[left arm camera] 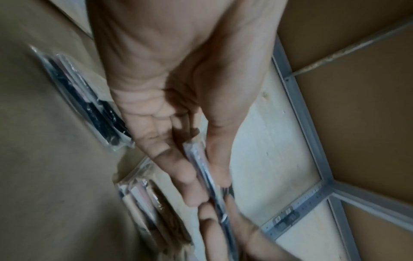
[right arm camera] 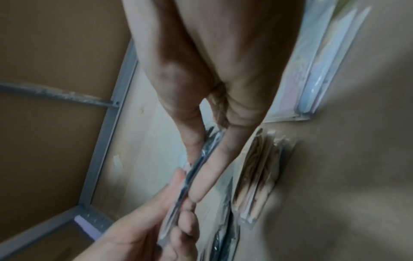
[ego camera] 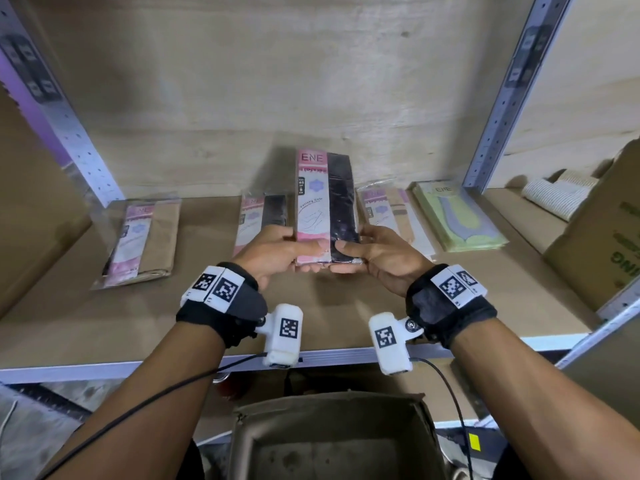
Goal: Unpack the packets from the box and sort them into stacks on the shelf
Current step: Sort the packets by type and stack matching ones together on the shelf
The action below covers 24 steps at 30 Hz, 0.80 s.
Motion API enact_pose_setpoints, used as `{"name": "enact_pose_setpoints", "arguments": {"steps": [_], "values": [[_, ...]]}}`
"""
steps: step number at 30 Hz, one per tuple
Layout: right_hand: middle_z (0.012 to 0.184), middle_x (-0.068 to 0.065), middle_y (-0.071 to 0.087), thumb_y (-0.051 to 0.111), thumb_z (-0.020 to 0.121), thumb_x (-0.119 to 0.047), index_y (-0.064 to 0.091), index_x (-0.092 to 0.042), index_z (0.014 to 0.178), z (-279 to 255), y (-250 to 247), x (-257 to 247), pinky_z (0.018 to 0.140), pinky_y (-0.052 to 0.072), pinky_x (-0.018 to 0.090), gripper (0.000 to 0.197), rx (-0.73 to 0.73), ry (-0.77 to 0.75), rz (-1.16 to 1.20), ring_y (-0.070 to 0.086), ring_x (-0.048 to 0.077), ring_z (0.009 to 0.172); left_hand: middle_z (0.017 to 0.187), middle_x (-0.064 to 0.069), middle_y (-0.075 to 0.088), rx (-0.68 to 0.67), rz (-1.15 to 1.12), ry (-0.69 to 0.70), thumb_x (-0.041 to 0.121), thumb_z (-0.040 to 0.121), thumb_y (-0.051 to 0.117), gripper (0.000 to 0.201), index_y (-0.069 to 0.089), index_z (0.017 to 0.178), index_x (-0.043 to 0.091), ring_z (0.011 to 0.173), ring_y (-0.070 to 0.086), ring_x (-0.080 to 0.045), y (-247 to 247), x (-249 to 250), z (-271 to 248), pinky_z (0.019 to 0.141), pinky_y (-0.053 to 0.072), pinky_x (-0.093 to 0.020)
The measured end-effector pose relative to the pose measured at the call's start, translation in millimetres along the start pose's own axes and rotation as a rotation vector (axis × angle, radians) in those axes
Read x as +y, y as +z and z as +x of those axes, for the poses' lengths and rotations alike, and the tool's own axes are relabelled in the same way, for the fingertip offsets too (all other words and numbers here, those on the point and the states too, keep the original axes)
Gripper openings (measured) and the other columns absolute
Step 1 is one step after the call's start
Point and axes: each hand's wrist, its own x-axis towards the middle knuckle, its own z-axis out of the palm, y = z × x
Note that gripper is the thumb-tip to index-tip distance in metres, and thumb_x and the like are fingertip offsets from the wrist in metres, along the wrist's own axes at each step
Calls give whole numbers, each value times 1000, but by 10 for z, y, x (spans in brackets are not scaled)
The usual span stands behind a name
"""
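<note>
I hold a pink-and-black packet (ego camera: 325,206) upright above the shelf (ego camera: 138,317), with both hands at its lower end. My left hand (ego camera: 287,251) pinches the pink side with the thumb on top; my right hand (ego camera: 367,251) pinches the black side. In the left wrist view the packet (left arm camera: 208,174) shows edge-on between thumb and fingers; the right wrist view shows the packet (right arm camera: 201,159) the same way. On the shelf lie a pink-and-tan stack (ego camera: 142,237), a pink-and-black stack (ego camera: 259,216), a pink-and-beige stack (ego camera: 391,213) and a green stack (ego camera: 457,216). The open box (ego camera: 332,438) sits below.
A large cardboard carton (ego camera: 602,237) stands at the shelf's right end, with striped fabric (ego camera: 557,195) behind it. Grey metal uprights (ego camera: 498,98) frame the bay. Cables run from both wrist cameras.
</note>
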Motion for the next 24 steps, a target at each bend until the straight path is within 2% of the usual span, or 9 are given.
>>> {"name": "enact_pose_setpoints", "arguments": {"steps": [3,7,10,11,14,19,20,22,24], "values": [[114,16,72,65,88,5,59,6,121,18,-59,-37,67,61,33,34,12,-5,35,74,28,93,100,-10,79,-25,-121,-44,16,83,79,24,75,106,10,79,77,-18,-49,30,11,64,59,-19],[105,13,75,72,85,-1,63,3,117,58,-124,-51,61,60,26,34,70,23,-37,76,25,85,107,-13,77,-107,-204,-117,14,88,72,28,70,115,7,92,77,-24,-122,9,33,69,60,-21],[99,13,76,70,86,-3,67,-1,113,43,-199,-30,63,60,24,27,40,104,-82,76,23,80,114,-17,75,-199,-154,-161,33,88,70,44,66,123,7,101,75,-30,-203,-35,46,73,61,-23],[100,14,76,69,87,-3,66,-1,114,25,-230,-38,64,60,24,27,16,129,-114,76,23,80,113,-16,75,-180,-128,-162,42,84,70,51,66,122,8,102,75,-29,-251,-41,63,73,61,-23],[105,13,75,68,88,-2,67,-4,115,-34,-298,-81,66,60,26,27,-86,161,-215,75,22,85,104,-9,78,18,-161,-121,62,75,71,66,64,117,13,98,76,-25,-475,-15,147,73,61,-25],[113,15,72,68,88,-1,62,-3,126,-112,-343,-103,68,62,28,38,-267,235,-400,72,28,89,104,-6,79,253,-290,11,57,72,80,70,63,125,15,95,76,-18,-725,-5,229,78,60,-31],[114,17,72,69,88,-3,63,-6,125,-126,-356,-97,72,61,31,38,-292,246,-453,71,31,92,100,-5,79,293,-281,22,53,71,83,66,66,121,15,90,76,-17,-734,-12,238,76,59,-32],[117,19,71,75,84,-11,66,-8,122,-141,-359,-80,81,54,39,39,-309,267,-532,67,40,101,89,-4,79,349,-211,62,42,73,85,40,74,103,16,79,76,-16,-724,-29,244,68,59,-30],[119,21,67,83,75,-25,63,-2,122,-142,-333,-52,77,52,36,56,-299,284,-508,62,42,104,84,-5,80,377,-110,97,35,76,85,26,77,94,18,76,76,-18,-677,-33,237,63,59,-29]]}}
